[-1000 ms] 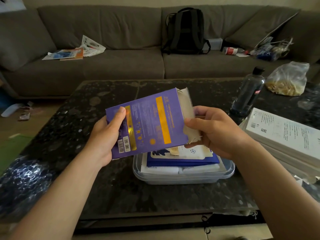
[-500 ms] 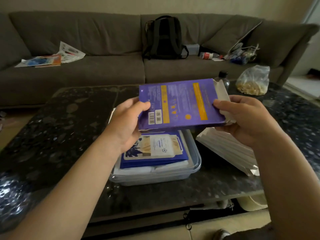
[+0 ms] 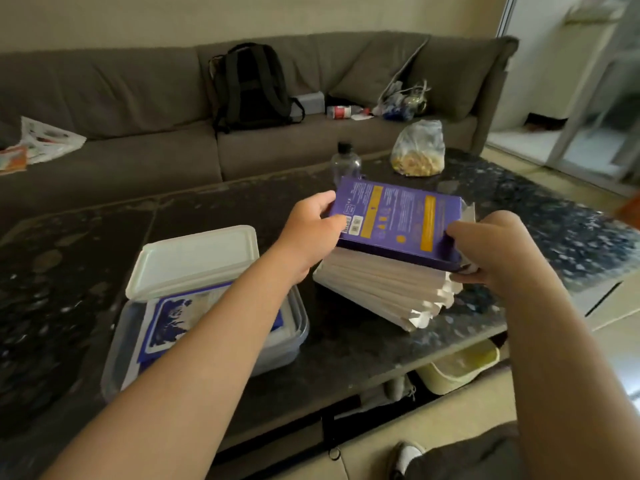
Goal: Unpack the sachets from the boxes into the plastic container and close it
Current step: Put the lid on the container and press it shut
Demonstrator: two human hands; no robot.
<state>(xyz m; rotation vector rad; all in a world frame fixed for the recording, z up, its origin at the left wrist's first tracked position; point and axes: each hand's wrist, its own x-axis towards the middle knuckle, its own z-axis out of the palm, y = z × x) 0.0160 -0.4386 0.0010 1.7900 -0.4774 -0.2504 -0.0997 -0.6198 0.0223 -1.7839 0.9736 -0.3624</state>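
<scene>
While both hands hold the purple box (image 3: 398,220), I see the left hand (image 3: 311,233) gripping its left end and the right hand (image 3: 485,251) gripping its right end, fingers curled round it. The box lies flat over a stack of white boxes (image 3: 377,285); I cannot tell if they touch. At 8 o'clock from the box sits the tub (image 3: 298,327), with sachets (image 3: 173,317) inside and its lid (image 3: 194,261) tilted over its far edge. A bottle (image 3: 344,164) stands at 12 o'clock and a bag (image 3: 419,150) at 1, all on the dark table (image 3: 86,271).
</scene>
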